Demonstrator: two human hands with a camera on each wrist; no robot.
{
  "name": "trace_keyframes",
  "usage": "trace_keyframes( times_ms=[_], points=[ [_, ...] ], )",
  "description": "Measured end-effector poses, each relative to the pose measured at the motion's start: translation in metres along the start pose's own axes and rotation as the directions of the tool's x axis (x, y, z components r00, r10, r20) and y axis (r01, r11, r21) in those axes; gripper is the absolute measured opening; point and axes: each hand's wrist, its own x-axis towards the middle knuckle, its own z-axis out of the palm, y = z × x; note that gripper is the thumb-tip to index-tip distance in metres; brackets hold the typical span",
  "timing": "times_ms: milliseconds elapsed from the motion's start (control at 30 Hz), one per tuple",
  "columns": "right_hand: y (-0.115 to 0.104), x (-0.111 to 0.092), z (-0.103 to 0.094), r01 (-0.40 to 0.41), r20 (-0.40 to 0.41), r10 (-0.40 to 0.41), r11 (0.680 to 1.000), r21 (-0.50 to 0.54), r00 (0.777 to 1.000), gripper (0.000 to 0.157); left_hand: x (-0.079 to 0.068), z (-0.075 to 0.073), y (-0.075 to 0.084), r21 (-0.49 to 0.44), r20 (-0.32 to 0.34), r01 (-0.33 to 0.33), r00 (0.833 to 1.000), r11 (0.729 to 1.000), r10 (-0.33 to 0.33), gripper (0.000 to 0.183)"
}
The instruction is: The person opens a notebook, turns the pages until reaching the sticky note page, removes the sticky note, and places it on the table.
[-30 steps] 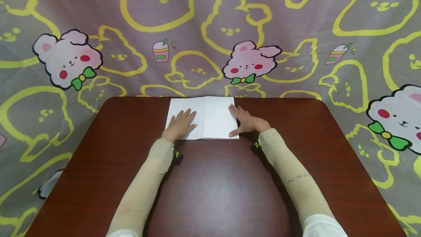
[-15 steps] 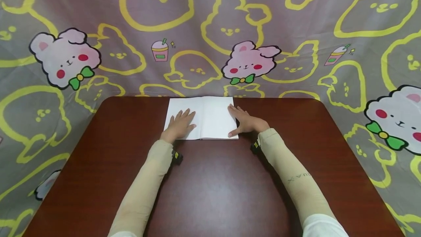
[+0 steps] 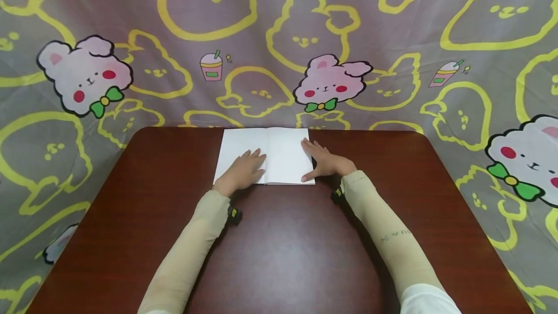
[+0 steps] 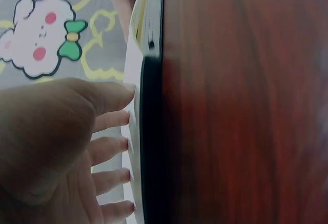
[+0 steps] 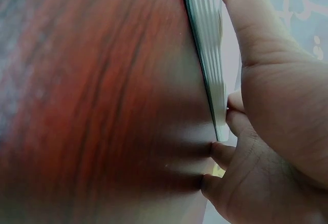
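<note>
An opened book with blank white pages lies flat near the far edge of the table. Its dark cover shows as a thin edge beneath the pages in the right wrist view. My left hand rests over the left page, fingers spread and their tips near the centre fold. In the left wrist view the fingertips and thumb of that left hand meet the white page. Along the right edge my right hand is spread, thumb and some fingertips on the page; other fingertips touch the tabletop in the right wrist view.
The dark reddish-brown table has rounded far corners. Right behind it hangs a grey curtain with yellow outlines and cartoon rabbits, which also runs down both sides. A small black wrist camera sits under the left wrist.
My left hand has slid to the right over the left page towards the fold, uncovering the page's left part. The right hand and the book stay nearly where they were.
</note>
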Motion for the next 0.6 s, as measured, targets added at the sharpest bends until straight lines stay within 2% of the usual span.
trace_keyframes(
  times_ms=[300, 600],
  points=[
    [-0.004, -0.002, -0.001, -0.011, -0.006, 0.011, 1.000, -0.008, 1.000, 0.128, 0.000, 0.001, 0.021, 0.011, -0.007, -0.073, 0.997, 0.997, 0.073, 0.060],
    [-0.007, -0.004, 0.000, -0.014, -0.016, 0.014, 1.000, -0.020, 1.000, 0.126, 0.003, 0.004, 0.035, 0.035, 0.010, -0.157, 0.988, 0.987, 0.156, 0.077]
  ],
)
